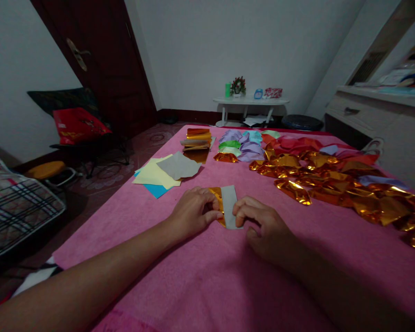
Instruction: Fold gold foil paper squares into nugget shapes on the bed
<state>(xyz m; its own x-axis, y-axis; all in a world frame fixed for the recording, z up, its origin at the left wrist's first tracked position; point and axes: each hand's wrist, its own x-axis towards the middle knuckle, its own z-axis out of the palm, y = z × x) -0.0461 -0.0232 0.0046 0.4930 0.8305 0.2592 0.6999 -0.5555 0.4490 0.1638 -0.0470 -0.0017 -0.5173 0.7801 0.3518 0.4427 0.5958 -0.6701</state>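
A folded sheet of gold foil paper [227, 205], its white back turned up, lies on the pink cloth [207, 276]. My left hand [193, 212] pinches its left gold edge between thumb and fingers. My right hand [263, 226] grips its lower right edge, fingers curled down onto the cloth. Both forearms rest on the cloth.
Loose yellow, grey and blue sheets [166, 174] lie ahead left, a stack of gold sheets [196, 140] beyond. Folded gold pieces [332, 182] and pastel ones [244, 144] spread to the right. A small white table [251, 102], a dark door [100, 55] and a drawer unit [380, 124] stand around.
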